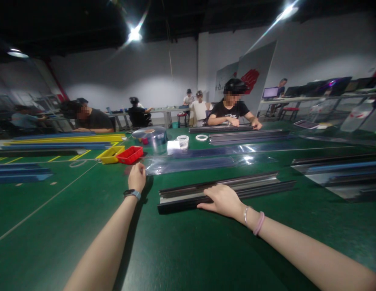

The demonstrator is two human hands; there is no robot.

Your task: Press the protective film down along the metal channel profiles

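My right hand (222, 200) lies over the near wall of a long black channel profile (177, 205), fingers across its edge and thumb along the near side. This profile rests on the green table, its pale inside facing up. Further left, my left hand (137, 176) is closed with curled fingers. Whatever it may hold is too small or hidden to make out. Just right of those fingers is the end of a clear plastic film strip (191, 164); whether they touch it I cannot tell. A red bin (130, 154) stands right behind my left hand.
A yellow bin (111, 155) adjoins the red one. Behind are a roll of clear film (157, 139), a white tape ring (201, 138) and more profiles (248, 137). A co-worker (229, 109) handles a profile across the table. Blue profiles (21, 173) lie left, others (345, 167) right.
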